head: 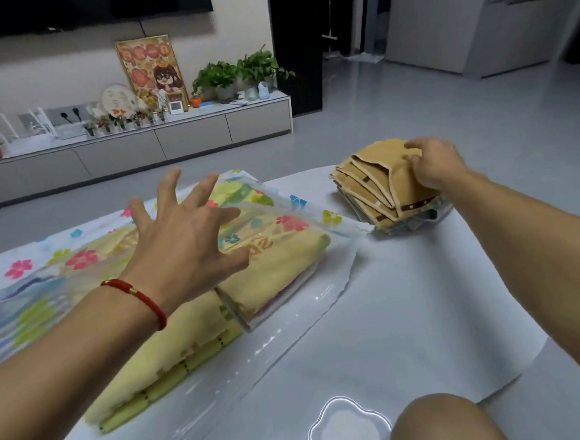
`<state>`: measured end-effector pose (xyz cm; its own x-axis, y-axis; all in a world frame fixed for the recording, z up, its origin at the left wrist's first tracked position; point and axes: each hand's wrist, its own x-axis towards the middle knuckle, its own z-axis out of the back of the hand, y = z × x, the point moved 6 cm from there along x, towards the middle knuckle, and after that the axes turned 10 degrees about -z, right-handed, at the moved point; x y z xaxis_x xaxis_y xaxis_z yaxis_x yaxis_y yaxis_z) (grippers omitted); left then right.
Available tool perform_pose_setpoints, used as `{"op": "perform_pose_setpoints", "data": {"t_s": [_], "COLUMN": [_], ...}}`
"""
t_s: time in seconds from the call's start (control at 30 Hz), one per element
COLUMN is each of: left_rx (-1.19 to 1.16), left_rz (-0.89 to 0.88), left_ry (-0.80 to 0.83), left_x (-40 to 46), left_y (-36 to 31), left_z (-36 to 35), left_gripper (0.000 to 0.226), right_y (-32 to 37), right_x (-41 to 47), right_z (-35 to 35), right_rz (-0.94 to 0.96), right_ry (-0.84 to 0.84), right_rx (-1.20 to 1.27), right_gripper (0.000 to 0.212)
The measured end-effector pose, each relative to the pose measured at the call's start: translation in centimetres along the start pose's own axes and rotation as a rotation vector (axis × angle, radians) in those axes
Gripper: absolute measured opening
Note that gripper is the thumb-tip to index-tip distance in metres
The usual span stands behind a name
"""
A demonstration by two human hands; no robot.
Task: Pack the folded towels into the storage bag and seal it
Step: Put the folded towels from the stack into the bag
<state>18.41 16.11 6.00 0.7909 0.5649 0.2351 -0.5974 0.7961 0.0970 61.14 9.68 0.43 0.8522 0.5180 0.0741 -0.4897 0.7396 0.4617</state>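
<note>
Two bare hands worked over a glossy white table (406, 280), and the clear plastic storage bag (288, 309) lying on it served as the anchor for everything else. The bag was a flat, floppy sheet of transparent film printed with bright flowers in pink, blue and green, its edge wavy and wrinkled where it spread towards the table's middle. A folded yellow towel (174, 358) of soft, nubby terry lay partly inside the bag, its far half showing pale through the film, its near half sticking out of the mouth with a woven band of green blocks along its edge. Above the bag, the left hand (183, 241) hovered with fingers splayed wide and slightly curled, gripping nothing; whether its fingertips touched the plastic could not be told. A red cord bracelet (143, 298) ringed that wrist. To the right of the bag, just beyond its far corner, sat a stack of folded tan towels (372, 186), thick and matte, edged with cream piping and dark brown trim, their layered corners fanned out unevenly. The right hand (435, 165) rested on top of this stack, fingers bent down and pressed into the uppermost fold, the thumb hidden, so a full clasp could not be confirmed. Under the stack showed a bit of crumpled printed plastic. Near the bag's closest end, a bare knee (440, 422) rose at the table's rim.
</note>
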Motion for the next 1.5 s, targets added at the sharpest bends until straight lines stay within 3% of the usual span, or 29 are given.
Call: {"op": "perform_pose_setpoints", "data": {"t_s": [0.1,0.27,0.43,0.53,0.63,0.87,1.0,1.1,1.17,1.27,1.4,1.5], "left_rx": [-0.007,-0.019,-0.01,0.041,0.07,-0.04,-0.031,-0.023,-0.015,-0.003,-0.056,-0.092], "left_rz": [0.009,0.006,0.008,0.028,0.09,0.296,0.318,0.308,0.312,0.348,0.409,0.384], "left_ry": [-0.008,-0.025,-0.017,-0.008,0.028,0.117,0.152,0.139,0.111,0.116,0.26,0.216], "left_x": [0.2,0.0,-1.0,-3.3,-6.9,-15.8,-18.1,-18.8,-19.5,-22.3,-27.5,-28.3], "left_y": [0.2,0.3,1.1,2.1,3.7,8.6,9.2,9.2,9.4,10.4,12.9,14.0], "left_z": [-0.2,-0.2,0.3,1.0,1.8,3.7,4.0,4.7,5.3,5.3,4.3,6.0], "left_gripper": [0.069,0.067,0.062,0.058,0.057,0.069,0.08,0.079,0.077,0.071,0.073,0.077], "right_y": [-0.9,-0.1,2.1,2.2,1.7,1.8,5.4,10.4,14.4,19.2,23.5,26.4], "right_x": [1.8,1.7,0.9,-1.5,-6.4,-19.2,-27.2,-33.8,-36.7,-38.1,-39.8,-42.8], "right_z": [-1.3,-0.6,1.7,3.9,5.5,8.8,7.1,2.5,-0.2,-1.6,-2.3,-4.4], "right_rz": [-0.101,0.015,0.15,0.074,0.005,0.089,0.111,0.145,0.15,0.087,0.029,-0.067], "right_ry": [0.06,0.026,0.21,0.341,0.577,0.825,1.032,1.165,1.167,1.114,1.141,1.189], "right_rx": [-0.07,-0.037,-0.052,0.188,0.434,0.512,0.472,0.378,0.392,0.539,0.681,0.911], "right_gripper": [0.061,0.069,0.059,0.046,0.04,0.058,0.07,0.044,0.035,0.036,0.04,0.048]}}
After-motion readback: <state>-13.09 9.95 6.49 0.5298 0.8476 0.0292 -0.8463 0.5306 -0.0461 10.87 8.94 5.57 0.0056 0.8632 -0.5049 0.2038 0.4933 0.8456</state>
